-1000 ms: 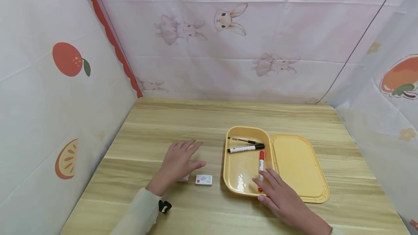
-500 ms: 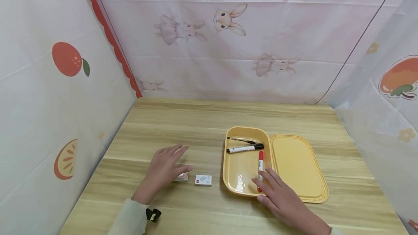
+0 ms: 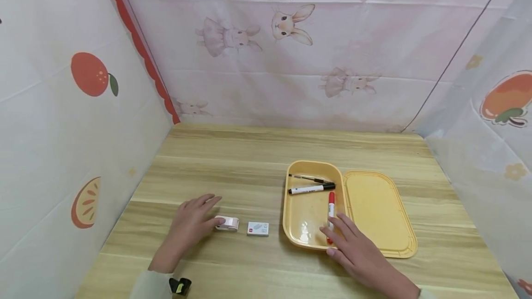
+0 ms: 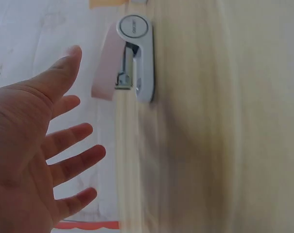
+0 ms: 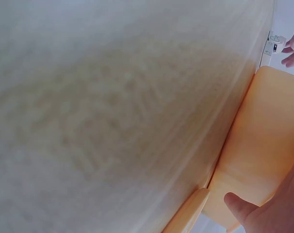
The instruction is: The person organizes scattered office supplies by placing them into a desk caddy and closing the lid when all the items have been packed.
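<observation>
A small pink and white stapler (image 3: 228, 223) stands on the table beside my left hand (image 3: 189, 223). In the left wrist view the stapler (image 4: 137, 58) shows its metal mouth, and the left fingers are spread and apart from it. Just right of the stapler lies a small white box with printing (image 3: 257, 229). My right hand (image 3: 361, 255) is at the near right corner of an open yellow box (image 3: 286, 206), its fingers relaxed over the rim. Under those fingertips a red-capped white marker (image 3: 331, 204) lies in the box, partly hidden.
Also inside the yellow box are a black-capped white marker (image 3: 309, 189) and a thin black pen (image 3: 311, 179). The box's yellow lid (image 3: 380, 211) lies folded out flat to its right. Printed cloth walls (image 3: 266, 86) border the wooden table (image 3: 224, 156).
My left hand has moved left and toward me, back from over the small white box, uncovering the stapler. The right hand has stayed at the yellow box.
</observation>
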{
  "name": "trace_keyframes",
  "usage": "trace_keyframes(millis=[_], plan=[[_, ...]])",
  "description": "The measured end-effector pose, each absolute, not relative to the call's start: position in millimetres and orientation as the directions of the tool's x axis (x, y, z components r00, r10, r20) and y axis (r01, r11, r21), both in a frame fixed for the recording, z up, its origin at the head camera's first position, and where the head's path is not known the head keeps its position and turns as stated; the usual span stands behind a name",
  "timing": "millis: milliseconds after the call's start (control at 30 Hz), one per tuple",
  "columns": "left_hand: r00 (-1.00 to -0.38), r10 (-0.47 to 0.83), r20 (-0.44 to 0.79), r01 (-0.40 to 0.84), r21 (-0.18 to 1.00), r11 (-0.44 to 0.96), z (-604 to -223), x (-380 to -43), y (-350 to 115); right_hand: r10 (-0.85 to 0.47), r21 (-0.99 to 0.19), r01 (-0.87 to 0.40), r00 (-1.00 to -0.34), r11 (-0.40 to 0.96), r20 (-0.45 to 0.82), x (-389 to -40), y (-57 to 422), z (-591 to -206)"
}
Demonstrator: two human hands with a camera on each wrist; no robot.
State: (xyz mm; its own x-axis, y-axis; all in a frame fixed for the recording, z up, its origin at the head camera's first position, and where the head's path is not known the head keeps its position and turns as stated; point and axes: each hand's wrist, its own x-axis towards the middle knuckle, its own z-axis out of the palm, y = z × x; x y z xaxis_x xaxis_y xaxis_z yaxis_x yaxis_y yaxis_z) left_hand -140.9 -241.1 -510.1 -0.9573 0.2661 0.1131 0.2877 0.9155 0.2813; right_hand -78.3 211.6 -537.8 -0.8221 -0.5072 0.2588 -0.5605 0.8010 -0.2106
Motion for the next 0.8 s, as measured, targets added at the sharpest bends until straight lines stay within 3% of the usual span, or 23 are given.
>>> trace_keyframes(millis=[800], plan=[[-0.963, 0.224, 0.148, 0.266, 0.422, 0.866, -531.9, -127.4, -245.2, -0.493, -0.208, -0.545, -0.832, 0.812, 0.254, -77.4, 211.9, -541.0]])
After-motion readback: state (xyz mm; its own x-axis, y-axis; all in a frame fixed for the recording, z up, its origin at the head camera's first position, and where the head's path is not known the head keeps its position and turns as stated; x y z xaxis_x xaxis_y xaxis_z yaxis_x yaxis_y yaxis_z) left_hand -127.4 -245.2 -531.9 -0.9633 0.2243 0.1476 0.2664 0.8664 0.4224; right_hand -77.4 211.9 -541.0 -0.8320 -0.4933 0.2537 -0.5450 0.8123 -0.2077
